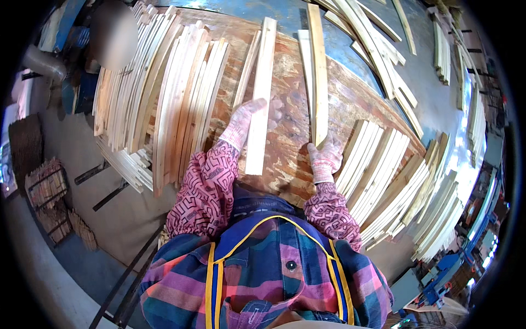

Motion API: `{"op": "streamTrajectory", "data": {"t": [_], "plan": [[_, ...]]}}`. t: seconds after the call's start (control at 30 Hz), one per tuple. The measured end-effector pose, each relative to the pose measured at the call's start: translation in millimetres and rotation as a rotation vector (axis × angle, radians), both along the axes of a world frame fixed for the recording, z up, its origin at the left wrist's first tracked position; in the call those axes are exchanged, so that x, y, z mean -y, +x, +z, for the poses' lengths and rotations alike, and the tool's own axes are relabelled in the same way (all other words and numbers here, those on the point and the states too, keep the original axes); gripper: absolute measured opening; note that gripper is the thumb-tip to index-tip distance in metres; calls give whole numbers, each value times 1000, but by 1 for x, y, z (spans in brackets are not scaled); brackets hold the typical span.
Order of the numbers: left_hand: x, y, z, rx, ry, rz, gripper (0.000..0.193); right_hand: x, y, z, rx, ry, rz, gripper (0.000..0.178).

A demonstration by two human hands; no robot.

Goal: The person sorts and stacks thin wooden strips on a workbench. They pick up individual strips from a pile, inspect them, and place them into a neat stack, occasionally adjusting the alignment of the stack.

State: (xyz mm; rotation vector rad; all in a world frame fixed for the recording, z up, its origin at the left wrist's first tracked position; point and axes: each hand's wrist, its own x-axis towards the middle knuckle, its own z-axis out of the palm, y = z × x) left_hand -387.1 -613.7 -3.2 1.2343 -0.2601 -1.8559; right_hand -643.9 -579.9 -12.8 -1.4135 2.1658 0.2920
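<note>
Both my hands wear pale pinkish gloves, with pink patterned sleeve covers above them. My left hand (244,122) is closed on the left edge of a pale wooden strip (262,88), which slants away from me over a worn brown board (287,82). To the right, my right hand (326,156) grips the near end of another wooden strip (317,66), its thumb by the strip's left corner. A thinner pale strip (305,60) lies close along the left side of that one. A short strip (249,68) rests just left of the piece in my left hand.
Rows of wooden strips (178,98) stand at the left, and more stacked strips (372,164) lie at the right. Loose strips (372,46) cross a blue surface at the far right. Another person (82,82) is at the upper left. Dark metal bars (129,274) jut out at the lower left.
</note>
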Motion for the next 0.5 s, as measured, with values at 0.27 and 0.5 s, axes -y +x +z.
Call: {"op": "streamTrajectory", "data": {"t": [0.27,0.5], "plan": [[-53,1,18,1620,96,-572,79,-20,-14,-38,913,-381,-295,57],[-85,-2,22,1623,-56,-584,96,-66,37,34,714,-249,37,74]]}}
